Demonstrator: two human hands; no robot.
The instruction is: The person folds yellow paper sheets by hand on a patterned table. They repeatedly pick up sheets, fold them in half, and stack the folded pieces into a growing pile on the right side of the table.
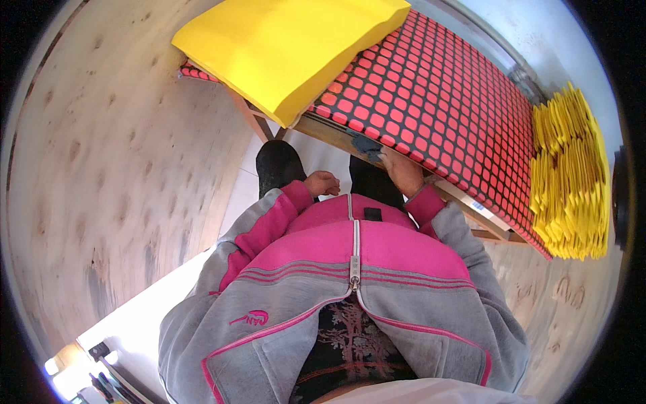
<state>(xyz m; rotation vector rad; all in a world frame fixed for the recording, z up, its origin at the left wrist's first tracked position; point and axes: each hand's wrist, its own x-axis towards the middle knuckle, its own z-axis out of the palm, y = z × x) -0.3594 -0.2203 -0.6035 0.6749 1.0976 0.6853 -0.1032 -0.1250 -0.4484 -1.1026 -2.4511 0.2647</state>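
My left hand (323,183) rests above my lap with its fingers loosely curled in, and nothing shows in it. On the other side, my right hand (402,173) reaches to the near edge of the table, at the underside of its red-and-black patterned cover (431,87). Its fingertips are partly hidden there, so their grip cannot be made out. Just left of those fingers, a crumpled dark blue-grey cloth (367,146) sits in the gap under the tabletop. A thick stack of yellow sheets (289,50) lies on the table's left part, its near corner jutting past the edge.
At the table's right end stand several tight bundles of folded yellow pieces (568,175), against the wall. A wooden board wall (121,135) rises on the left. Under the table are its wooden legs (254,121) and a pale tiled floor (239,192).
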